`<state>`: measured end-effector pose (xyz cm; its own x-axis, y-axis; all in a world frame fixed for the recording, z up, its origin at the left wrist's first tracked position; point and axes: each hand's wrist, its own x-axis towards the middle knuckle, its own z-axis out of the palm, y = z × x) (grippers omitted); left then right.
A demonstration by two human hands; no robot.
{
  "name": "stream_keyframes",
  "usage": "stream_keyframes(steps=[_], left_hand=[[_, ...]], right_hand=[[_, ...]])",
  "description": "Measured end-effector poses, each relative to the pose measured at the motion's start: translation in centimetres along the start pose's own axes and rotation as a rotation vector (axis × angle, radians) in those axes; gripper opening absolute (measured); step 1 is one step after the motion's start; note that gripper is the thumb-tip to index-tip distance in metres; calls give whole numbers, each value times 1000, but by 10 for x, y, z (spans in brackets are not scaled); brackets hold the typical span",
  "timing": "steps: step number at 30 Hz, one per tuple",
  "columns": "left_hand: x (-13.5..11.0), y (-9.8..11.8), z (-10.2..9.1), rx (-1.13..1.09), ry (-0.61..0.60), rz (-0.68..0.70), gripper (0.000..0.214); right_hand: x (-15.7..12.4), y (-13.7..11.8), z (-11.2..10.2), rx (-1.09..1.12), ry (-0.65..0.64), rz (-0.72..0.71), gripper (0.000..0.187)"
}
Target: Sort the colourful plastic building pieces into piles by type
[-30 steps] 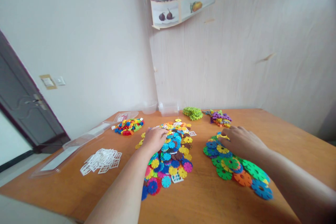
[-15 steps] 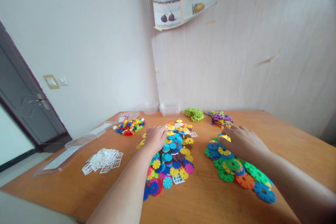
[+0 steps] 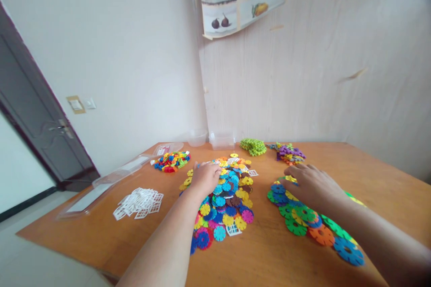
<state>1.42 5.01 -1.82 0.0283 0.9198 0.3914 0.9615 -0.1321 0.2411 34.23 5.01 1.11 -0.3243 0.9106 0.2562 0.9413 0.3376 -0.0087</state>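
My left hand [image 3: 206,180] rests over the left side of a big heap of small snowflake discs [image 3: 232,199] in blue, yellow, brown and pink. Its fingers are curled down and their tips are hidden; what they may hold I cannot make out. My right hand [image 3: 311,186] lies over the far end of a second pile, made of larger notched discs [image 3: 305,213] in green, blue, orange and yellow. Thumb and fingers there stand apart, with a yellow disc [image 3: 291,179] showing between them. White window-shaped pieces [image 3: 233,228] are mixed into the small-disc heap.
White lattice pieces [image 3: 138,203] lie left of my left arm. Coloured blocks [image 3: 171,161], green pieces [image 3: 253,146] and purple mixed pieces [image 3: 289,153] sit farther back. Clear plastic boxes [image 3: 222,140] stand by the wall; clear lids [image 3: 101,193] line the table's left edge.
The whole view has shifted slightly, so everything appears farther right. My left hand has moved a little over the small-disc heap; my right hand stays at the far end of its pile.
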Motion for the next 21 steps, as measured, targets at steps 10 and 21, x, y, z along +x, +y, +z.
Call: stream_keyframes(steps=[10, 21], left_hand=[[-4, 3, -3, -9, -48, -2, 23], [-5, 8, -10, -27, -104, -26, 16]], right_hand=[[1, 3, 10, 43, 37, -25, 42], [3, 8, 17, 51, 47, -43, 42]])
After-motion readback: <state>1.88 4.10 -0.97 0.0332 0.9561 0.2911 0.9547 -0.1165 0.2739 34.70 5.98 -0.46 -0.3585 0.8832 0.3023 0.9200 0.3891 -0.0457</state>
